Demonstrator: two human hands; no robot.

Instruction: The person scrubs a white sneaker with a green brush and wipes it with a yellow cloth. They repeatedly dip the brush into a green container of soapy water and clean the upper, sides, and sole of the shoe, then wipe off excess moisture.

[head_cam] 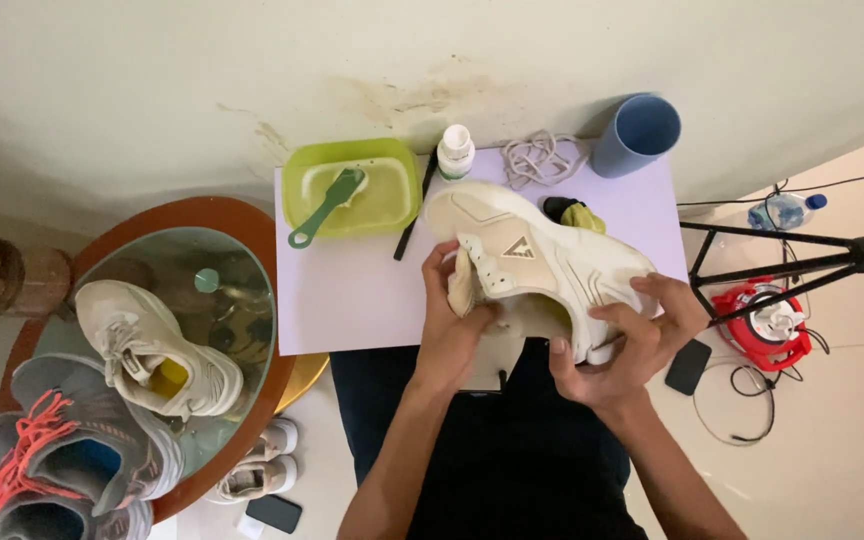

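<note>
Lilac table (352, 290), cream laceless sneaker (542, 260), tongue folded

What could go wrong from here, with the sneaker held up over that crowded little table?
The cream sneaker, gripped by the left hand and right hand, sits close to the small white bottle and blue cup; swinging the toe might tip either. The loose laces could slide off the back edge.
</note>
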